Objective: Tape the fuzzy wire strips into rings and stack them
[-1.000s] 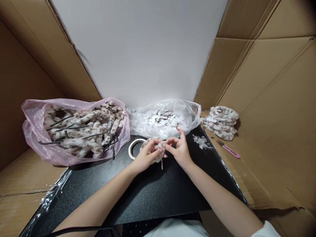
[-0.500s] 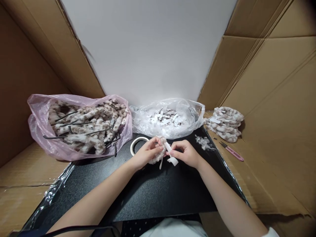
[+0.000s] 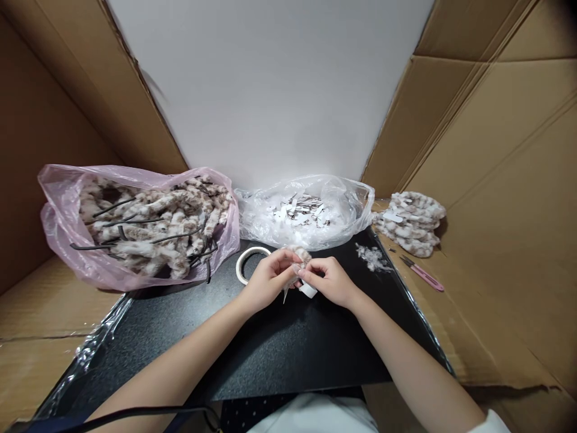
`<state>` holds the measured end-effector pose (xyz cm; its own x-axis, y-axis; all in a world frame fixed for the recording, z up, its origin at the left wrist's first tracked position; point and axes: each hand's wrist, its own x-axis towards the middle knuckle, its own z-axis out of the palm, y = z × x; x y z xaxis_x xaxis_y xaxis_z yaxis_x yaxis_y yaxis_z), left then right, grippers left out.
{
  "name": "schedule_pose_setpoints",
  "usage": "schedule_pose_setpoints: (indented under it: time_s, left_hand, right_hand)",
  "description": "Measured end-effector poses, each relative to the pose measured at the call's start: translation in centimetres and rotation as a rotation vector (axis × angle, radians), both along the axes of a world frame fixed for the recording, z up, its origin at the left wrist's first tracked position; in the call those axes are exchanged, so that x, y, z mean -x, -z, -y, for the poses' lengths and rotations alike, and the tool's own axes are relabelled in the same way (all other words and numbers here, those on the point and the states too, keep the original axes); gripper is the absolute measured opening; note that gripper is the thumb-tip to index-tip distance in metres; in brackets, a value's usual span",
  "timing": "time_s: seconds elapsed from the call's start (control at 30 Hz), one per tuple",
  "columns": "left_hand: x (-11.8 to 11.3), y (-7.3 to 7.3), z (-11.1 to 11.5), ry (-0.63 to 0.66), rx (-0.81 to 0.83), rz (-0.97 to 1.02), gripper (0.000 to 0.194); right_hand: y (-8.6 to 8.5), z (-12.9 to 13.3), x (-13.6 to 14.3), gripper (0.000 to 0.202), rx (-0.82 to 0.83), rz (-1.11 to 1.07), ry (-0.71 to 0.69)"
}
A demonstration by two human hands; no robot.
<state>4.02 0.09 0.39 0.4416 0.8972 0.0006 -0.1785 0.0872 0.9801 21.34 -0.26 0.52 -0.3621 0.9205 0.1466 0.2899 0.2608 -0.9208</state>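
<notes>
Above the black tabletop, my left hand (image 3: 269,278) is closed on a fluffy beige-and-white piece (image 3: 301,254), which shows behind and between the fingers. My right hand (image 3: 328,280) pinches a white strip (image 3: 308,290) against that piece, and the strip's lower end hangs under the fingertips. The two hands' fingertips meet, hiding most of the strip and the place where it touches the fluff. A thin pale end pokes out below my left fingers. Just behind my left hand lies a roll of off-white tape (image 3: 240,264).
A pink bag (image 3: 58,210) of fluffy lengths and dark cords lies left. A clear bag (image 3: 356,207) of small white tags is at the back centre. To the right are fluff scraps (image 3: 373,257), a fluffy bundle (image 3: 417,222), pink snips (image 3: 426,276) and cardboard walls (image 3: 509,198).
My right hand has moved left, up against my left fingertips. The white strip, clearly visible before, is now mostly covered by the fingers. The view has shifted slightly.
</notes>
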Motion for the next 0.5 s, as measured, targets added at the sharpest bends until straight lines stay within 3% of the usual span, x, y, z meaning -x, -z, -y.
schedule_pose_setpoints:
  time_s: [0.17, 0.5]
  left_hand:
    - [-0.28, 0.24, 0.10, -0.063, -0.022, -0.021, 0.026]
    - [-0.42, 0.04, 0.31, -0.035, -0.022, 0.013, 0.027]
  right_hand:
    - [0.27, 0.09, 0.42, 0.037, -0.001, -0.022, 0.072]
    - [0.80, 0.15, 0.65, 0.037, -0.046, -0.049, 0.166]
